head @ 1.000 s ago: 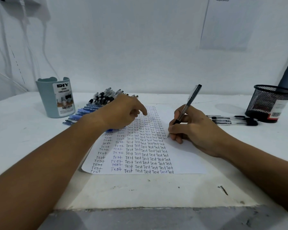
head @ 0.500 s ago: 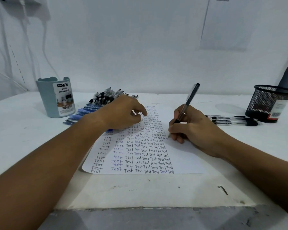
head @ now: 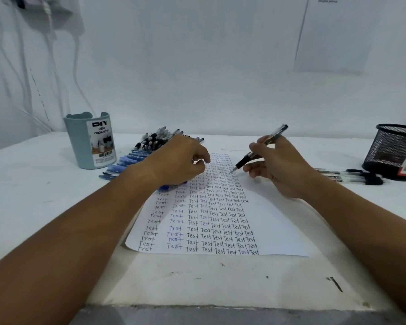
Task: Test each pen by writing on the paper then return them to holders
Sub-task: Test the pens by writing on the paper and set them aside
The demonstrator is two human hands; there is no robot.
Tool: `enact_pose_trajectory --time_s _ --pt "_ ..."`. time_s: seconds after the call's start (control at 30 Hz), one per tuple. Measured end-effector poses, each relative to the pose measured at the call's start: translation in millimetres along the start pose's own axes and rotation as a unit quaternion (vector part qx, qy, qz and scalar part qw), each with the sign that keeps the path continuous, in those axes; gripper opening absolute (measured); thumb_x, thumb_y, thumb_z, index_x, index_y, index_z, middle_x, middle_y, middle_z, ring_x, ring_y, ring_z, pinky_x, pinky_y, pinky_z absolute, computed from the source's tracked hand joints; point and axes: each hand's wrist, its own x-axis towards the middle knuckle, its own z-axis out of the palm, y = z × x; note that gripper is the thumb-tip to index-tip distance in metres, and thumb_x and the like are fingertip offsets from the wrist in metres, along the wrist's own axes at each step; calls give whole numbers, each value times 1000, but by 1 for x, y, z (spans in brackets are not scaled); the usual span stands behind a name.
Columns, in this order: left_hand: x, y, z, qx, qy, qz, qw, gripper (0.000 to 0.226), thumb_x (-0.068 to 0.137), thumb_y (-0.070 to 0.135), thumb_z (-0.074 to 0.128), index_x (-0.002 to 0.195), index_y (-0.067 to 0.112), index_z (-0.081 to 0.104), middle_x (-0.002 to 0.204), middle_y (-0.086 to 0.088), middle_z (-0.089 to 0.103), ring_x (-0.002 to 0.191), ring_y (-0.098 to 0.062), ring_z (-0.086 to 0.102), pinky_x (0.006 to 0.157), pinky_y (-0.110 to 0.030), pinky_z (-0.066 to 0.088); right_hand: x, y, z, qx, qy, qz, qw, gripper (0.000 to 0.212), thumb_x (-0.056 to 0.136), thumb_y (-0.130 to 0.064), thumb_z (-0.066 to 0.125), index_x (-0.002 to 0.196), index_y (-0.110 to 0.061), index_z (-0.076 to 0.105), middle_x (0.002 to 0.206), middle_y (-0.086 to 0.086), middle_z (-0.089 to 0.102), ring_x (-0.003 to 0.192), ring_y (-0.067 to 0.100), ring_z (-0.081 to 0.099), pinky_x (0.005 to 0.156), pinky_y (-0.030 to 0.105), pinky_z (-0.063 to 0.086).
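Observation:
A white paper (head: pixel 274 221) covered with columns of the word "Test" lies in the middle of the table. My right hand (head: pixel 281 170) grips a black pen (head: pixel 260 148), tilted, its tip just above the paper's upper right text. My left hand (head: pixel 181 160) rests on the paper's upper left corner with fingers loosely curled; a blue pen (head: pixel 171 186) peeks out beneath it. A pile of black and blue pens (head: pixel 150 144) lies behind my left hand. A blue-grey desk organizer (head: pixel 89 141) stands at left, a black mesh holder (head: pixel 394 148) at right.
A few black pens (head: pixel 352 175) lie on the table in front of the mesh holder. The white wall rises just behind the table. The table's front edge (head: pixel 220 306) runs below the paper.
My right hand has lifted off the paper and moved up and to the right, tilting the pen flatter so its tip hangs above the sheet. My left hand has stayed put.

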Motion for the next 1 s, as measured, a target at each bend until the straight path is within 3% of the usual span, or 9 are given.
enact_pose_trajectory --time_s 0.07,0.17,0.27,0.4,0.5,0.6,0.73,0.9,1.0 --pt "1 1 0 0 0 3 1000 21 89 13 61 106 14 73 98 -1 70 89 -12 62 86 -32 51 0 3 -4 17 12 -11 1000 21 98 -5 54 104 -13 35 87 22 58 57 27 64 51 31 52" --pt "1 2 1 2 3 6 1000 20 89 14 61 105 15 73 96 1 69 87 -11 62 86 -34 51 0 0 -10 53 24 -13 998 14 102 -21 48 99 -12 38 93 25 56 58 30 66 54 33 55" --pt "1 3 1 3 0 10 1000 20 89 14 61 106 15 73 97 0 70 87 -11 63 86 -34 51 -2 0 -14 81 40 -14 996 26 104 -31 43 91 -9 42 95 23 49 56 29 66 52 31 56" --pt "0 3 2 -2 -5 14 1000 20 90 14 62 107 14 72 100 0 71 88 -10 64 86 -28 51 -1 3 -19 56 45 -60 996 24 101 -28 51 90 -6 48 78 16 56 56 24 63 53 28 53" --pt "1 5 2 -7 -8 25 1000 18 91 18 63 104 13 74 98 1 71 86 -9 64 85 -25 50 -1 3 -22 29 59 -69 995 19 97 -26 59 94 -7 54 79 13 63 56 19 60 51 27 48" --pt "2 8 4 -12 -13 33 999 21 90 29 64 100 14 75 95 4 71 83 -7 62 84 -31 51 -2 2 -23 15 78 -74 994 22 93 -24 65 100 -13 46 80 10 73 58 19 54 49 27 41" --pt "6 12 11 -2 -21 30 999 35 88 48 59 105 20 73 100 7 68 87 -3 57 82 -27 49 -3 0 -22 13 86 -73 994 29 91 -22 68 99 -15 41 83 9 76 63 19 51 50 27 38" --pt "9 19 12 -24 3 40 999 27 92 38 59 101 17 74 90 6 67 82 -6 58 78 -27 49 -4 0 -19 9 61 -66 996 31 91 -23 68 102 -14 41 86 8 76 67 20 51 51 26 38" --pt "9 20 11 -37 16 30 999 26 92 35 59 97 15 74 84 3 68 79 -13 60 75 -35 50 -3 0 -19 -11 56 -65 996 29 93 -31 64 105 -12 45 89 6 76 68 19 53 53 27 40"
